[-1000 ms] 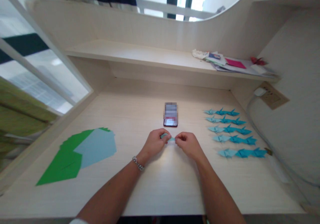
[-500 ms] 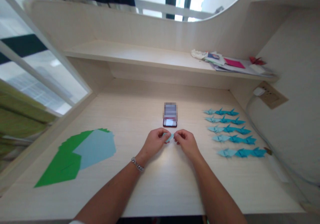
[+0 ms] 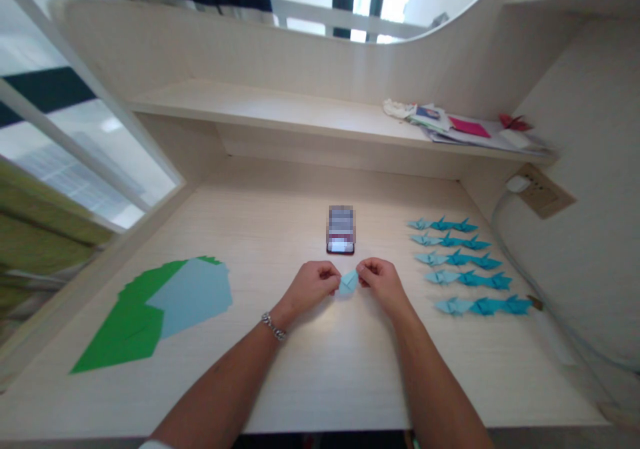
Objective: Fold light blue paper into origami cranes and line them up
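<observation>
A small piece of folded light blue paper [image 3: 349, 283] is held up between my two hands near the middle of the desk. My left hand [image 3: 316, 282] pinches its left edge between thumb and fingers. At its upper right corner, my right hand [image 3: 381, 279] has the fingertips closed on the paper. Just beyond the hands lies a phone [image 3: 341, 230], its screen lit and partly blurred out. Several rows of folded blue paper cranes [image 3: 470, 278] are lined up on the right, paler ones at the left of each row.
Fanned green paper sheets [image 3: 117, 332] and light blue sheets [image 3: 197, 299] lie on the desk [image 3: 270, 222] at left. Papers and a red folded flower [image 3: 515, 123] sit on the shelf [image 3: 280, 109]. A cable [image 3: 520, 262] runs from the wall socket [image 3: 544, 190] along the right side.
My hands have moved apart, the right one shifting rightward. More of the folded paper now shows between them, and it sits slightly further right.
</observation>
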